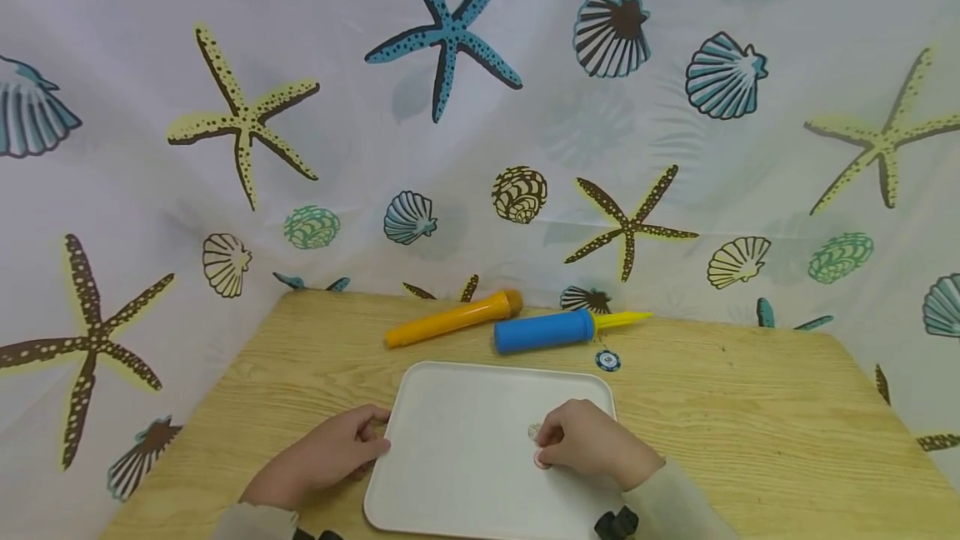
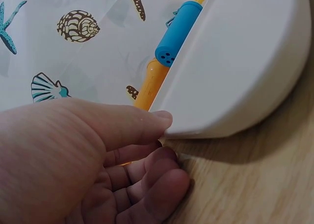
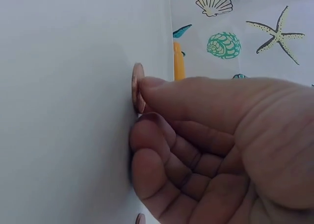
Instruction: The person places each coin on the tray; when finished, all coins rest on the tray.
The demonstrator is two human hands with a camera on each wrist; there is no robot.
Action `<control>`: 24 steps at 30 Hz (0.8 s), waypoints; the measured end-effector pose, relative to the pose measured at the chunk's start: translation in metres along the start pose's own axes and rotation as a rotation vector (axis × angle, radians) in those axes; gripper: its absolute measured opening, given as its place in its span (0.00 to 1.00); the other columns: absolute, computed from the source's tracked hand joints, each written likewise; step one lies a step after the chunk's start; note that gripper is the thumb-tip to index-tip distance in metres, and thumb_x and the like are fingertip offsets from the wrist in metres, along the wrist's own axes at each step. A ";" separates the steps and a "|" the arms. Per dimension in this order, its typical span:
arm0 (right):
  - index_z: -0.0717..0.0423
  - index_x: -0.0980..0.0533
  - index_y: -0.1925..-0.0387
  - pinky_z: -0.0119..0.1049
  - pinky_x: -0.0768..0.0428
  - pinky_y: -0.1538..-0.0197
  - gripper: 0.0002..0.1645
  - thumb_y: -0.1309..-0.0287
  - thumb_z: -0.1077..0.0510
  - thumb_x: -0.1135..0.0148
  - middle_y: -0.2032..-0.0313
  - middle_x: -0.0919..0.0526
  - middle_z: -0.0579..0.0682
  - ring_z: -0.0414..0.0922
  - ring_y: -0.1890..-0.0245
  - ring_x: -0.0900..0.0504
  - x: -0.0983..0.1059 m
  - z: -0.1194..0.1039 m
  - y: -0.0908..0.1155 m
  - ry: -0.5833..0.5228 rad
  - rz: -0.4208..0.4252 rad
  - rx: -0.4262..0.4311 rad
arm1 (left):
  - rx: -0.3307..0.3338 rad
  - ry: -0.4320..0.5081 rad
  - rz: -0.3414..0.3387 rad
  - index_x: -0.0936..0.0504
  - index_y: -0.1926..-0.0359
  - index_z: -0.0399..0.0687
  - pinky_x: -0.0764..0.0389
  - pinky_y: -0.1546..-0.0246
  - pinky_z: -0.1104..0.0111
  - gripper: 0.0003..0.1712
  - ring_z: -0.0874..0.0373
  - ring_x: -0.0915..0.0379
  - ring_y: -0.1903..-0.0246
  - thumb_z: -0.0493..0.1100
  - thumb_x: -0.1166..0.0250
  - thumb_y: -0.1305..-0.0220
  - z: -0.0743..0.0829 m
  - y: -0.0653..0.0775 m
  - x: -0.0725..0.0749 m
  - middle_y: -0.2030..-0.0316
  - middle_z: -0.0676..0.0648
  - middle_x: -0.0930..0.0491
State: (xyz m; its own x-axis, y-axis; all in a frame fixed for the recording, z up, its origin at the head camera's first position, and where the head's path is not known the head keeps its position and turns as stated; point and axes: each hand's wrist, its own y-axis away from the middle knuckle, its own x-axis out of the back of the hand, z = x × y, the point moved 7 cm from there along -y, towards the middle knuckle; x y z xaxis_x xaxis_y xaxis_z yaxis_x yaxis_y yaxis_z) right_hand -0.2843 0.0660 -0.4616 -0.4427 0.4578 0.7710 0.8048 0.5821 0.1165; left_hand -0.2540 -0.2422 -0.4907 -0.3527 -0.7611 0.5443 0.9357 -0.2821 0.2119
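A white tray point(image 1: 457, 440) lies on the wooden table. At its left edge, my left hand point(image 1: 330, 452) grips the rim, with the thumb on top and the fingers curled beneath, as the left wrist view shows. Over the right half of the tray, my right hand point(image 1: 588, 440) pinches a copper-coloured coin point(image 3: 138, 88) between thumb and fingers, close against the tray's surface. A second coin point(image 1: 535, 432) lies on the tray beside the fingertips, partly covered by the hand in the head view.
Behind the tray lie an orange tube-shaped item with a rounded end point(image 1: 453, 319) and a blue pump with a yellow nozzle point(image 1: 547, 332). A blue and white poker chip point(image 1: 607, 360) sits near the tray's back right corner. A shell-print curtain point(image 1: 480, 148) hangs behind the table.
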 end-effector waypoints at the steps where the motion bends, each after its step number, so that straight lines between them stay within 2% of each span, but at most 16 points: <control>1: 0.50 0.15 0.71 0.35 0.25 0.63 0.05 0.44 0.55 0.25 0.75 0.19 0.38 0.38 0.70 0.25 0.000 0.001 0.001 -0.008 -0.003 0.003 | 0.000 -0.002 0.001 0.30 0.35 0.33 0.23 0.74 0.67 0.27 0.54 0.28 0.75 0.43 0.37 0.28 0.000 0.000 0.000 0.70 0.46 0.26; 7: 0.46 0.15 0.67 0.34 0.25 0.65 0.07 0.39 0.48 0.29 0.73 0.19 0.37 0.39 0.69 0.24 0.010 0.010 0.013 -0.100 -0.020 -0.001 | 0.022 -0.004 0.002 0.29 0.35 0.35 0.22 0.74 0.66 0.27 0.54 0.27 0.74 0.44 0.37 0.29 -0.002 -0.001 0.000 0.69 0.46 0.26; 12: 0.48 0.16 0.65 0.33 0.23 0.66 0.08 0.34 0.49 0.34 0.70 0.19 0.40 0.42 0.68 0.24 0.032 0.030 0.034 -0.133 0.090 -0.032 | 0.032 -0.013 0.011 0.29 0.35 0.36 0.22 0.73 0.66 0.27 0.54 0.27 0.74 0.45 0.37 0.29 -0.004 0.000 0.001 0.68 0.46 0.27; 15: 0.49 0.16 0.65 0.34 0.23 0.66 0.09 0.34 0.49 0.34 0.70 0.19 0.42 0.42 0.68 0.24 0.043 0.047 0.047 -0.124 0.137 -0.095 | 0.040 -0.002 0.006 0.29 0.35 0.35 0.22 0.73 0.66 0.27 0.53 0.27 0.74 0.44 0.36 0.29 -0.005 0.001 0.000 0.68 0.46 0.27; 19: 0.53 0.16 0.61 0.35 0.24 0.67 0.08 0.36 0.53 0.33 0.70 0.20 0.44 0.43 0.69 0.26 0.055 0.070 0.064 -0.100 0.143 -0.157 | 0.034 0.005 0.005 0.30 0.35 0.35 0.22 0.73 0.66 0.28 0.53 0.27 0.74 0.44 0.36 0.29 -0.006 -0.001 -0.001 0.68 0.46 0.26; 21: 0.56 0.16 0.60 0.35 0.24 0.70 0.08 0.39 0.57 0.32 0.71 0.21 0.45 0.44 0.71 0.25 0.059 0.079 0.070 -0.091 0.128 -0.175 | 0.031 0.005 0.007 0.30 0.34 0.35 0.22 0.73 0.65 0.28 0.53 0.27 0.73 0.44 0.36 0.29 -0.007 -0.002 -0.001 0.68 0.46 0.26; 24: 0.56 0.16 0.60 0.35 0.25 0.70 0.10 0.43 0.57 0.28 0.72 0.22 0.45 0.44 0.72 0.26 0.059 0.087 0.077 -0.066 0.092 -0.182 | 0.026 0.007 0.007 0.30 0.34 0.35 0.22 0.74 0.66 0.28 0.53 0.27 0.73 0.44 0.36 0.29 -0.007 -0.003 -0.001 0.68 0.46 0.27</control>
State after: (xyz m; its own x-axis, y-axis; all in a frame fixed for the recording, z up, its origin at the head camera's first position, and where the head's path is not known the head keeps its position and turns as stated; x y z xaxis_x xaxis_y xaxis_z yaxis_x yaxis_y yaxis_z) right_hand -0.2830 0.1963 -0.4612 -0.3844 0.5498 0.7416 0.8984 0.4075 0.1636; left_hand -0.2567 -0.2446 -0.4982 -0.3461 -0.7673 0.5399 0.9376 -0.2617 0.2290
